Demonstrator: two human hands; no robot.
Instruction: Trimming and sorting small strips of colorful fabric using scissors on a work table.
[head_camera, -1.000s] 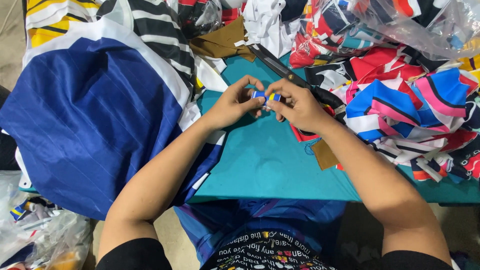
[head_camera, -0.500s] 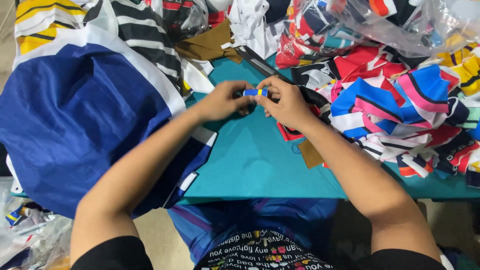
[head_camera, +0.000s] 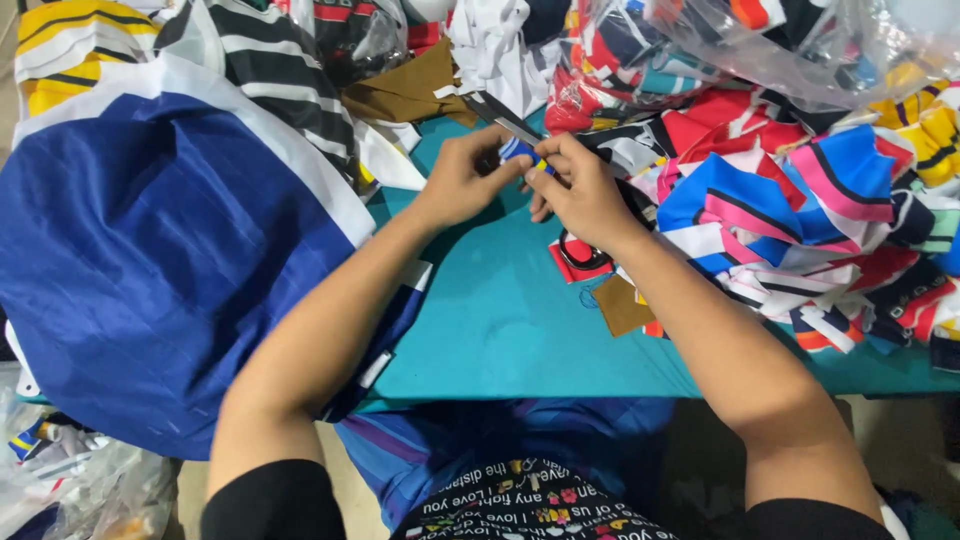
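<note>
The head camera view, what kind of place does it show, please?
Probably a garment workshop or sorting table. Heaps of colourful fabric pieces cover the teal table, a large blue cloth lies beside it, and both hands hold a small blue piece.

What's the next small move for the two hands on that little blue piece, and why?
Probably set the small blue piece down on the bare teal table just below. Both the left hand and right hand pinch it in mid-air, and heaps of fabric crowd both sides, so that open patch looks like the nearest free spot.
</note>
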